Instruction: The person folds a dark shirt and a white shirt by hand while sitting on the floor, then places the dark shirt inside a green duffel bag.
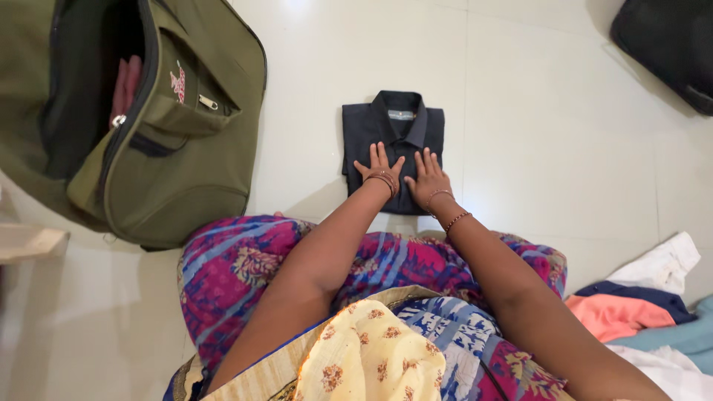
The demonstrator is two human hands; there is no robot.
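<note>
Fingers of the left hand and right hand lie spread flat, grasping nothing, on the folded dark shirt on the white floor. Uneven pressing could skew its folds; beyond, the olive bag gapes open.

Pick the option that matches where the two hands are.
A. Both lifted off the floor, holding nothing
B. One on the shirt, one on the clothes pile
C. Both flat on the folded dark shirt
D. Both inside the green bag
C: the left hand and the right hand lie side by side, palms down and fingers spread, on the folded dark shirt on the floor, away from the green bag.
</note>
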